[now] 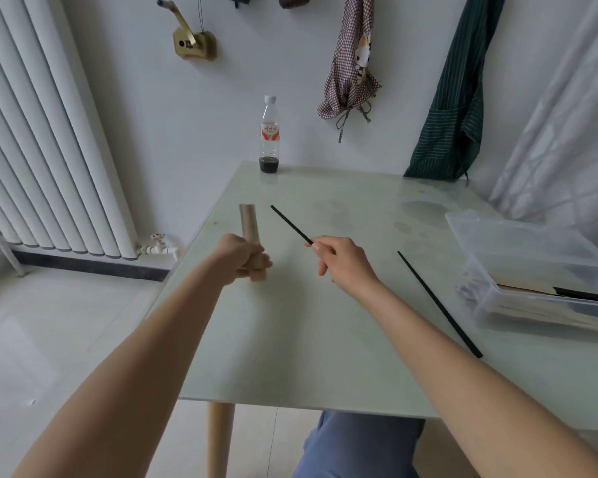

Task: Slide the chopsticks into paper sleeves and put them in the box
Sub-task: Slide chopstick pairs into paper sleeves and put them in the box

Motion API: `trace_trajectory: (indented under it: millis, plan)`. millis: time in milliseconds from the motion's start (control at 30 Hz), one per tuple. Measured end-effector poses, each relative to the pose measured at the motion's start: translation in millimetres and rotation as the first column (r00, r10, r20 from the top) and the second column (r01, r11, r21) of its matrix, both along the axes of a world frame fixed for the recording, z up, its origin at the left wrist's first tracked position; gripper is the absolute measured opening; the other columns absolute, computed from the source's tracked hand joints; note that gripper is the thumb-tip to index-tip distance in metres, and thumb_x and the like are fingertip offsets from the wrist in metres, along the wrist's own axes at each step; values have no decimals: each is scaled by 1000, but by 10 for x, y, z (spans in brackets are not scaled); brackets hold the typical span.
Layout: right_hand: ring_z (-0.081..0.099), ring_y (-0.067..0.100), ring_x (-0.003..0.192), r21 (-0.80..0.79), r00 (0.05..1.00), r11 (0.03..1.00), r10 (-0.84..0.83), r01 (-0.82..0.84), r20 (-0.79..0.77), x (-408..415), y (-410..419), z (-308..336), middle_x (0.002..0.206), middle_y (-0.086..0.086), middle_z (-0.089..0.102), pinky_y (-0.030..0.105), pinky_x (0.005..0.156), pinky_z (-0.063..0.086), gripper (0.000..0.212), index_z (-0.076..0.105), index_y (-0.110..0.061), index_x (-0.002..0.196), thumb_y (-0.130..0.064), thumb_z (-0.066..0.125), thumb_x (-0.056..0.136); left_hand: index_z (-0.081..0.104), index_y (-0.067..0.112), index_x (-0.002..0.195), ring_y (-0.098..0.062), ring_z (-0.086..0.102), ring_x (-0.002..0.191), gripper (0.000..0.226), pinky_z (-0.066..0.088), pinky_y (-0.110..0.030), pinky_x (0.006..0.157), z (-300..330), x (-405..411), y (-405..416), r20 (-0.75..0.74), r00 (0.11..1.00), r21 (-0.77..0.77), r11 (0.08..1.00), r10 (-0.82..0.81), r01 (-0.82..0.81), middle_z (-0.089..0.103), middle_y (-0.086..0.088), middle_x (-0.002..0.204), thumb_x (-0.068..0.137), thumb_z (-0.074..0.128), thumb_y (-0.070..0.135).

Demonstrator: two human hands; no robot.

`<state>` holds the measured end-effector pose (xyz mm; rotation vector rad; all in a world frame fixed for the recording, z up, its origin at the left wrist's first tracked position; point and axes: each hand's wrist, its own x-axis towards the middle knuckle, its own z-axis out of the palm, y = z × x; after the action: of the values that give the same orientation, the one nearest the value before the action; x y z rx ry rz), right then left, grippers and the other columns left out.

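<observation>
- A knee in blue cloth (353, 446) shows nearest, under the near edge of the table (325, 357), beside a pale wooden table leg (220, 439).
- Two bare forearms reach out over the table's glass top.
- One black chopstick (439, 303) lies loose on the table, to the right of the right hand and just beside the clear plastic box (518, 250).
- The box sits at the table's right edge; flat paper pieces and something dark lie inside, too blurred to tell apart.
- The right hand (342, 262) is above the middle of the table, its fingers pinched closed on the end of a second black chopstick (290, 224), whose free tip points up and left toward the sleeve.
- The left hand (244, 258), near the table's left edge, is curled shut around the lower part of a brown paper sleeve (250, 224); the sleeve's upper end sticks out past the fist.
- At the table's far edge stands a plastic bottle (270, 136) with a little dark liquid.
- Behind the table, a checked cloth (351, 63) and a green striped apron (453, 108) hang on the wall.
</observation>
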<state>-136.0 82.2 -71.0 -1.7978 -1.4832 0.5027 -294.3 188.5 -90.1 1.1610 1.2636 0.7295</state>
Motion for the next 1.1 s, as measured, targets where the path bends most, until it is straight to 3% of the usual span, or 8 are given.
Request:
trace_trajectory:
  millis: [167, 267, 367, 500, 667, 867, 1000, 1100]
  plan:
    - [51, 12, 62, -24, 999, 1000, 4, -3, 38, 112, -100, 35, 72, -1, 60, 23, 62, 43, 24, 68, -10, 101, -9, 44, 94, 47, 1, 93, -25, 67, 66, 21, 55, -39, 69, 184, 201, -61, 637, 755, -159, 985, 157, -70, 61, -17, 87, 100, 28, 3]
    - [46, 3, 58, 11, 994, 1000, 5, -6, 111, 178, -167, 65, 73, 2, 60, 10, 48, 34, 22, 70, -9, 95, -16, 49, 95, 48, 4, 95, -34, 66, 80, 28, 56, -44, 71, 247, 243, -79, 802, 562, -236, 972, 201, -12, 61, -17, 100, 104, 23, 13]
    - [45, 5, 57, 25, 987, 999, -35, 31, 159, 245, -200, 88, 71, 1, 58, 15, 47, 33, 24, 70, -10, 94, -18, 47, 96, 49, 5, 95, -37, 55, 118, 31, 45, -46, 91, 270, 282, -93, 845, 483, -269, 963, 229, 13, 56, -18, 120, 105, 21, 17]
    - [50, 14, 64, 33, 982, 998, -61, 56, 179, 278, -222, 103, 70, 1, 58, 15, 50, 34, 25, 71, -10, 94, -18, 47, 96, 49, 5, 97, -37, 53, 121, 31, 46, -46, 88, 280, 319, -129, 854, 473, -267, 963, 217, 40, 54, -20, 126, 105, 22, 16]
    - [54, 19, 71, 39, 984, 997, -74, 69, 160, 260, -238, 124, 70, 1, 58, 21, 52, 38, 25, 71, -10, 95, -18, 47, 96, 47, 3, 97, -38, 64, 96, 26, 57, -44, 61, 310, 395, -210, 881, 449, -199, 978, 152, 60, 54, -26, 115, 104, 24, 12]
    - [55, 18, 73, 67, 984, 993, -102, 93, 143, 260, -249, 163, 71, 1, 59, 24, 58, 40, 25, 71, -12, 95, -19, 48, 96, 45, -6, 100, -32, 51, 123, 11, 47, -35, 93, 357, 496, -289, 828, 555, -126, 991, 83, 40, 57, -19, 113, 99, 34, -5]
    - [58, 19, 78, 67, 980, 992, -114, 104, 161, 255, -258, 179, 66, -3, 57, 28, 67, 44, 24, 72, -14, 94, -21, 49, 95, 51, -4, 89, -26, 64, 94, 13, 50, -34, 93, 320, 565, -320, 791, 607, -95, 995, 84, -13, 63, -13, 90, 98, 43, 3]
    - [60, 22, 82, 67, 977, 990, -132, 122, 170, 253, -267, 197, 63, -6, 56, 32, 70, 49, 24, 72, -15, 93, -20, 49, 95, 56, 3, 82, -16, 70, 69, 16, 58, -27, 76, 261, 599, -332, 751, 653, -78, 995, 102, -66, 68, -6, 67, 96, 51, 10]
